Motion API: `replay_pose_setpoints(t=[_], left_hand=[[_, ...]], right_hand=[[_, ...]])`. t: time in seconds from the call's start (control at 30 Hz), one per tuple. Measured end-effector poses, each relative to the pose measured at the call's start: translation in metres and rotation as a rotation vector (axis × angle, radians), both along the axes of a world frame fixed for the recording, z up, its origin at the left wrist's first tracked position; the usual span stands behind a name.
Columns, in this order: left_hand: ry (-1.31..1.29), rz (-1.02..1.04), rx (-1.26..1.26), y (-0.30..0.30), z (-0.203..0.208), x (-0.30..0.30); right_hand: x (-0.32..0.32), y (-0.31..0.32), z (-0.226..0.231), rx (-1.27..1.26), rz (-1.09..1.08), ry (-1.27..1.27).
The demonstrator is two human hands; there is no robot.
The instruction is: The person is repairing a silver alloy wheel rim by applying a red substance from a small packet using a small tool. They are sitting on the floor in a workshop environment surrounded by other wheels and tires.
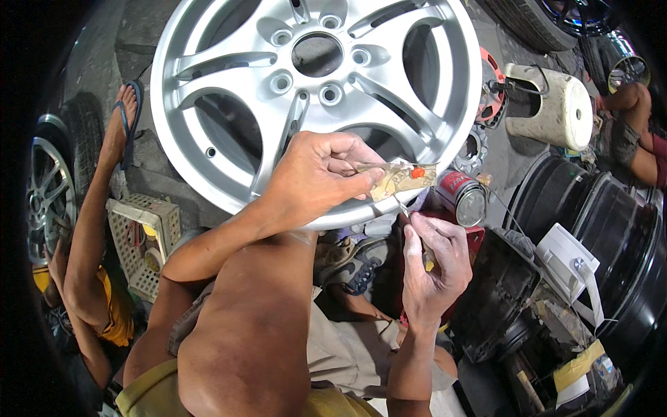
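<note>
Centre: a tan card (389, 187) in the left hand (330, 170), with fingers closed on its left end and thumb laid across the face. Toward the right end of the card: a small orange-red dab (417, 173). Just below: the right hand (438, 254), dusted with pale powder, with thumb and fingers pinched on a slim tool (404, 207). At the lower edge of the card: the tip of the tool, with contact impossible to tell.

Behind the left hand, filling the upper middle of the view: a large silver wheel (283, 115) with paired spokes, a round hub opening and bolt holes around it. Just beside the card, to the right: a red can (464, 198) with a grey end.

Farther right: a cream plastic stool (580, 118); below it, dark wheels (590, 208) and a white box (559, 260) with a pale strap. At the upper right: a black tyre (531, 28); at the right edge, another person's bent leg (632, 125).

To the left: a perforated cream basket (132, 243), between the wearer's left forearm (229, 243) and a co-worker's leg (90, 236) in a dark flip-flop (133, 132). At the far left: a smaller spoked wheel (52, 182). Lower centre: the wearer's bent leg (243, 326).
</note>
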State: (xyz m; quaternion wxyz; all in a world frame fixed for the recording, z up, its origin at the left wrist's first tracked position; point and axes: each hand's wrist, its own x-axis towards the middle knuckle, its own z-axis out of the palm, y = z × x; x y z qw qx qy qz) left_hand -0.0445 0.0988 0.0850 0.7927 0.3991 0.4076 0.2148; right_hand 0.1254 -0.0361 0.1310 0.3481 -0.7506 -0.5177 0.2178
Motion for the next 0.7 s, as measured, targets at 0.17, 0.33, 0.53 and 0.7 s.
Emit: replay_pose_setpoints(t=[0.17, 0.33, 0.53, 0.7], left_hand=[[0.002, -0.012, -0.003, 0.002, 0.001, 0.0], [-0.018, -0.004, -0.003, 0.001, 0.0, 0.0], [-0.008, -0.027, 0.014, 0.003, 0.004, -0.001], [-0.016, -0.065, 0.062, 0.002, 0.003, -0.001]], right_hand=[[0.0, 0.002, 0.0, 0.008, 0.014, 0.005], [-0.002, 0.005, 0.0, 0.026, 0.034, 0.026], [0.007, -0.001, -0.004, -0.041, -0.087, 0.145], [0.003, -0.001, -0.007, -0.166, -0.201, 0.443]])
